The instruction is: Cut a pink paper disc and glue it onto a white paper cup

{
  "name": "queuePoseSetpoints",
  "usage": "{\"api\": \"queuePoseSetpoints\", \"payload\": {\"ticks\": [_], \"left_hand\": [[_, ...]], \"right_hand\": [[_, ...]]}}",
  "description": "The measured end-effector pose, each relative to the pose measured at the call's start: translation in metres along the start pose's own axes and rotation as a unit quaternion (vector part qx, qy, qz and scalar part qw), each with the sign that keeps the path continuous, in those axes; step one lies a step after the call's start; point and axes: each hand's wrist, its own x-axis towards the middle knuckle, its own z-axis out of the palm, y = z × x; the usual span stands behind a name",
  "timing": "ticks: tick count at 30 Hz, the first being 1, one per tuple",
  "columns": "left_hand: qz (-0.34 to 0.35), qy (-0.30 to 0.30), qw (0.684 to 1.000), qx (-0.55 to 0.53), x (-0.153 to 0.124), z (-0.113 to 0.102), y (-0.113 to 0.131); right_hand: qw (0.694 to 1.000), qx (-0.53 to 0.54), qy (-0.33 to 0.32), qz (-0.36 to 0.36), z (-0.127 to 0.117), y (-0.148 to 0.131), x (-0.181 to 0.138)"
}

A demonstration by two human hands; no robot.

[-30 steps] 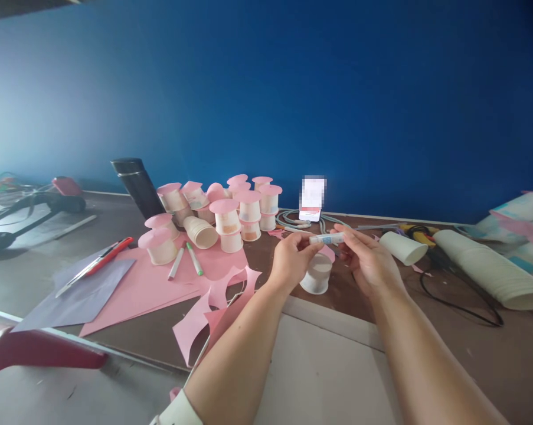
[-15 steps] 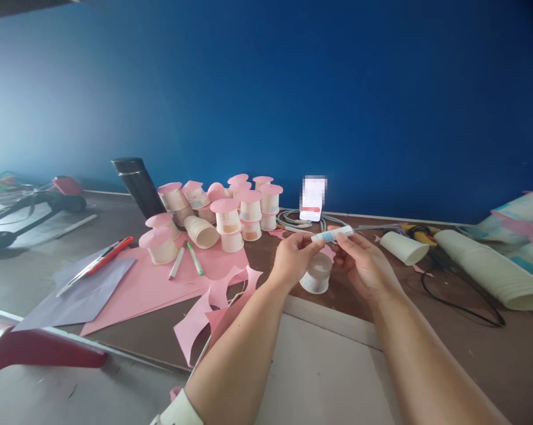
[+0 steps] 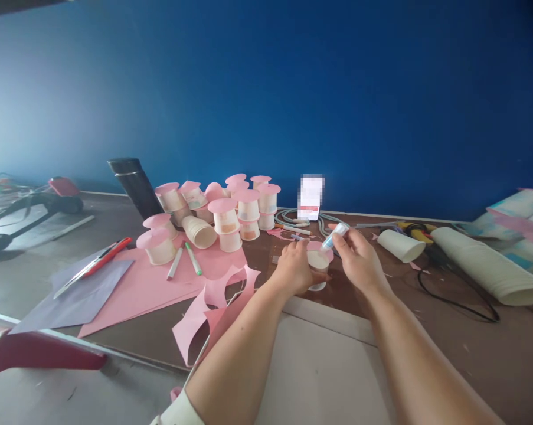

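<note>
On my head feed, the left hand [image 3: 295,268] grips a pale paper cup [image 3: 318,286] on the worktop [image 3: 452,354], thumb across its front. My right hand [image 3: 359,254] pinches a white-and-blue tube [image 3: 336,236], tilted, its lower end over the cup; I can't tell whether they touch. Leftward I see pink-topped cups [image 3: 226,221], two markers on pink paper [image 3: 146,289], and a red cutter [image 3: 109,257]. A lit phone [image 3: 310,198] stands by the blue wall [image 3: 266,88]; nested cups [image 3: 487,265] lie at right.
</note>
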Motion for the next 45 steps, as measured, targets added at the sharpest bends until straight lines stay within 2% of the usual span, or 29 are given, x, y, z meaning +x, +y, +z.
{"api": "queuePoseSetpoints", "payload": {"ticks": [5, 10, 13, 16, 19, 21, 24, 27, 32, 34, 37, 40, 45], "left_hand": [[0.006, 0.000, 1.000, 0.016, 0.002, 0.002, -0.002], [0.029, 0.012, 1.000, 0.001, 0.003, 0.004, -0.006], [0.037, 0.014, 0.999, -0.015, 0.003, 0.005, -0.008], [0.045, 0.013, 0.999, -0.029, 0.003, 0.004, -0.008], [0.047, 0.010, 0.998, -0.030, 0.003, 0.004, -0.008], [0.046, 0.008, 0.999, -0.028, 0.003, 0.005, -0.008], [0.054, 0.010, 0.998, -0.037, 0.004, 0.006, -0.009], [0.056, 0.010, 0.998, -0.041, 0.003, 0.006, -0.010], [0.081, 0.010, 0.996, -0.035, 0.003, 0.006, -0.010], [0.077, 0.005, 0.996, -0.043, 0.003, 0.006, -0.010], [0.039, 0.001, 0.998, -0.053, 0.002, 0.007, -0.008], [0.012, 0.016, 0.999, -0.033, 0.001, 0.007, -0.005], [0.003, 0.012, 1.000, -0.001, -0.001, 0.005, -0.003]], "right_hand": [[0.998, -0.056, -0.023, -0.022, 0.002, 0.000, 0.000], [0.996, -0.082, 0.045, -0.016, 0.004, 0.002, -0.001], [0.997, -0.063, 0.042, -0.017, 0.005, 0.002, -0.001], [0.994, -0.102, 0.026, -0.021, 0.006, 0.005, 0.001], [0.989, -0.137, 0.058, -0.018, 0.006, 0.010, 0.002], [0.991, -0.105, 0.077, -0.018, 0.006, 0.012, 0.002], [0.997, -0.052, 0.054, -0.021, 0.006, 0.008, 0.001], [0.995, -0.092, 0.027, -0.021, 0.008, 0.003, -0.001], [0.982, -0.162, 0.093, -0.014, 0.008, 0.010, 0.002], [0.987, -0.124, 0.105, 0.005, 0.007, 0.016, 0.003], [0.994, 0.028, 0.094, 0.046, 0.007, 0.023, 0.005], [0.981, 0.161, 0.067, 0.083, 0.010, 0.023, 0.005], [0.961, 0.232, 0.068, 0.132, 0.011, 0.011, 0.004]]}}
